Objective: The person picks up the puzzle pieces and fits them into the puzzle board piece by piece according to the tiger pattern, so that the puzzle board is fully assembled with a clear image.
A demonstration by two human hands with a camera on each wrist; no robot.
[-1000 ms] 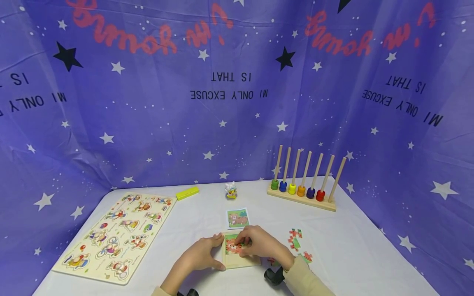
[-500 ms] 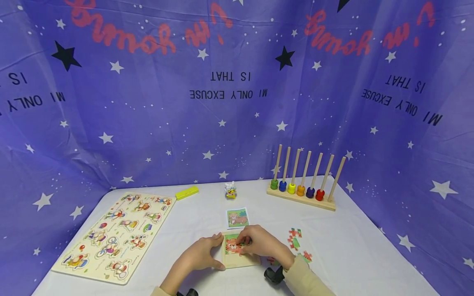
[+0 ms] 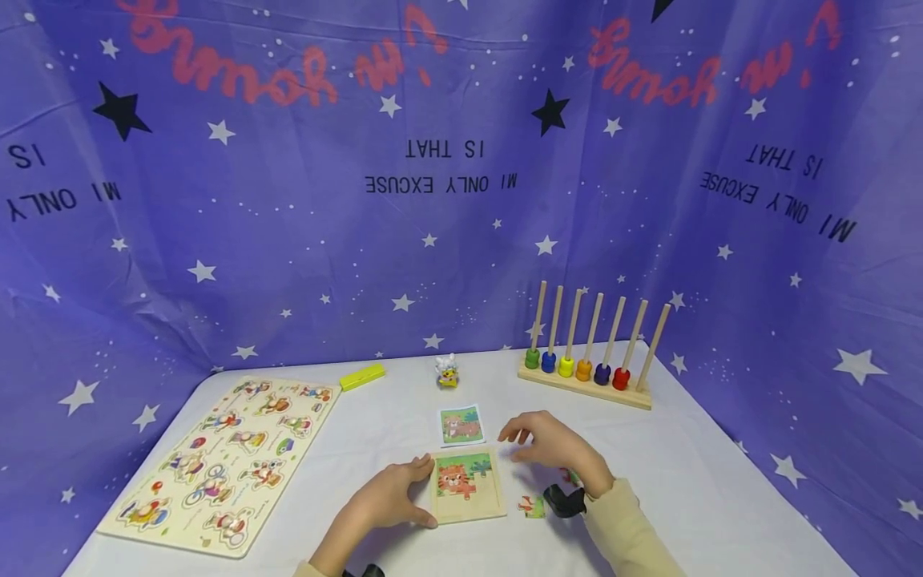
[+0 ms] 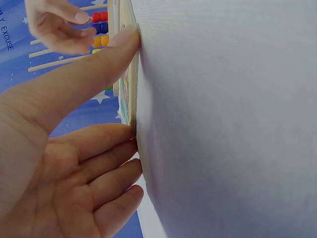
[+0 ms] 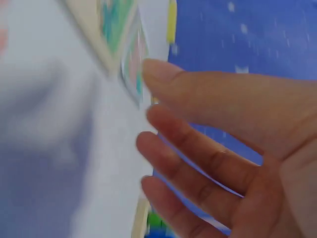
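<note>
A square wooden puzzle tray (image 3: 486,513) lies on the table with part of a tiger picture (image 3: 456,479) fitted in its upper left. My left hand (image 3: 389,495) rests at the tray's left side, its thumb and fairly straight fingertips against the edge, as the left wrist view shows. My right hand (image 3: 551,445) is raised to the right of the tray, fingers loosely bent and nothing between them. Loose puzzle pieces (image 3: 534,506) lie right of the tray; others are partly hidden beneath the right wrist. A picture card (image 3: 462,425) lies just behind the tray.
On the left lies a large wooden picture board (image 3: 238,449), with a yellow block (image 3: 363,377) beyond it. A small toy figure (image 3: 447,372) stands at the back. A peg rack (image 3: 587,389) with coloured beads is at the back right, before a purple curtain (image 3: 461,264).
My right hand has left the tiger picture and moved right, off the tray, uncovering the fitted pieces and loose pieces beside it. The left hand has stayed at the tray's edge.
</note>
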